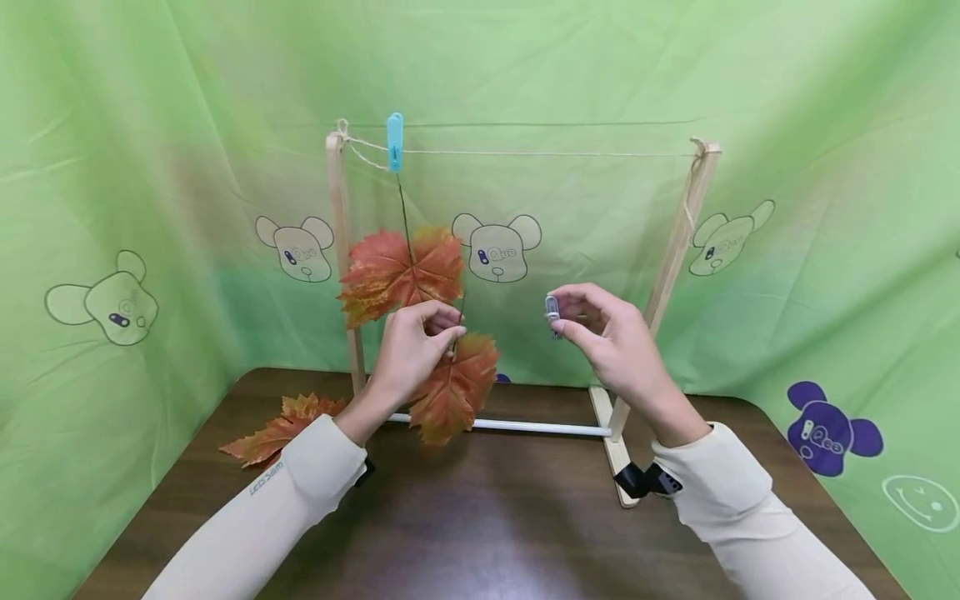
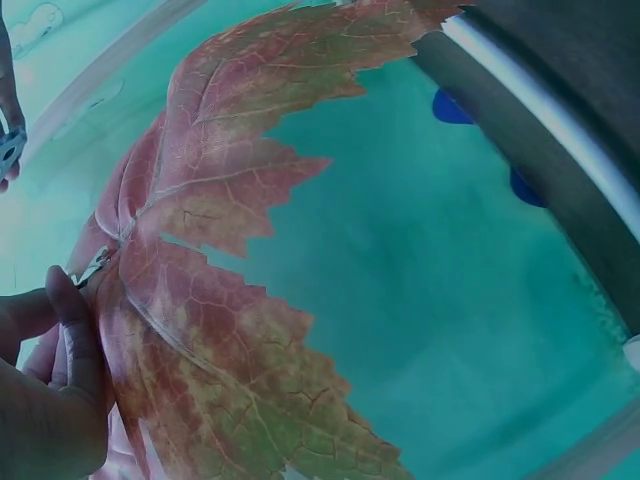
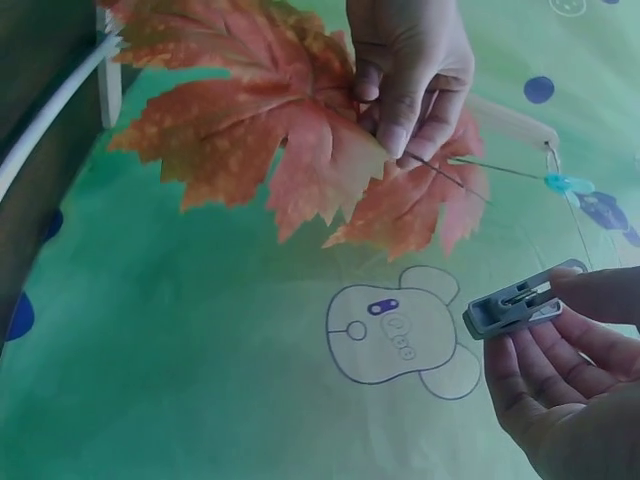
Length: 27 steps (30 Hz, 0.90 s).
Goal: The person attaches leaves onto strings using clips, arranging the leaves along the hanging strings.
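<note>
My left hand pinches the thin stem of an orange-red artificial maple leaf, which hangs below the fingers. In the left wrist view this leaf fills much of the picture. Another maple leaf hangs by its stem just behind and above that hand, under a blue clothespin on the string. Off to the right, my right hand holds a grey clothespin between thumb and fingers. The right wrist view shows this clothespin apart from both leaves.
A third maple leaf lies at the table's left, partly behind the left sleeve. Two wooden posts, left and right, carry the string. A white rod joins them low down. Green printed cloth surrounds the brown table.
</note>
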Tool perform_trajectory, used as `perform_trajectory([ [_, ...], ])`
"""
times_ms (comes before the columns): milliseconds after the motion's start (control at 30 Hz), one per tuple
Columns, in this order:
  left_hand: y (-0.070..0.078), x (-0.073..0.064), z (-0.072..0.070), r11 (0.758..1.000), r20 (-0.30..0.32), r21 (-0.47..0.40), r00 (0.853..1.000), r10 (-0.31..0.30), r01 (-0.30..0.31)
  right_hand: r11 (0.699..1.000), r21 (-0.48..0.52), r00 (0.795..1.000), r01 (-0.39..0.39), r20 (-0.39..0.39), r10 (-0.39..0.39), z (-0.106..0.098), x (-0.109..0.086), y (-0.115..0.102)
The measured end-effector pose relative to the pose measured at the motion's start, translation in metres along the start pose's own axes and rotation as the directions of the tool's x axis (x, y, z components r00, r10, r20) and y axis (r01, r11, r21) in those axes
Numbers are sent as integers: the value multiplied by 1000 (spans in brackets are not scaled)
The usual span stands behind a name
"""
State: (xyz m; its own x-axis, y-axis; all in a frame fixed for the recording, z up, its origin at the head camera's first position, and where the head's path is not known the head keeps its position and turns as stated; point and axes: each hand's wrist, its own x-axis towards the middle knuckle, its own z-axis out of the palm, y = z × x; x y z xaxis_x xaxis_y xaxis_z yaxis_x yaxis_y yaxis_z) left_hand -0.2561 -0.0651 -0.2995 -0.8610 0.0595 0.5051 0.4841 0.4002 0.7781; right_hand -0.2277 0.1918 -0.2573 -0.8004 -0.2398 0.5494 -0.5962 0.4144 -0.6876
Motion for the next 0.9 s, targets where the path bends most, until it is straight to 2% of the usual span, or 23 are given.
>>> perform_trajectory([
  [167,7,8,3,999,-5,-33,1000,-1,0,1000,19,1000,9,-2,-9,-3,8,-4],
  [433,18,21,6,996,-49,-81,999,24,-28,998,55,999,24,-23,-23,-2,24,-17],
  [700,26,31,10,993,-70,-96,996,57,-64,997,78,999,14,-32,-12,-2,38,-28],
  [900,31,37,11,995,-87,-72,995,57,-63,997,80,999,18,-42,-14,-2,47,-32],
])
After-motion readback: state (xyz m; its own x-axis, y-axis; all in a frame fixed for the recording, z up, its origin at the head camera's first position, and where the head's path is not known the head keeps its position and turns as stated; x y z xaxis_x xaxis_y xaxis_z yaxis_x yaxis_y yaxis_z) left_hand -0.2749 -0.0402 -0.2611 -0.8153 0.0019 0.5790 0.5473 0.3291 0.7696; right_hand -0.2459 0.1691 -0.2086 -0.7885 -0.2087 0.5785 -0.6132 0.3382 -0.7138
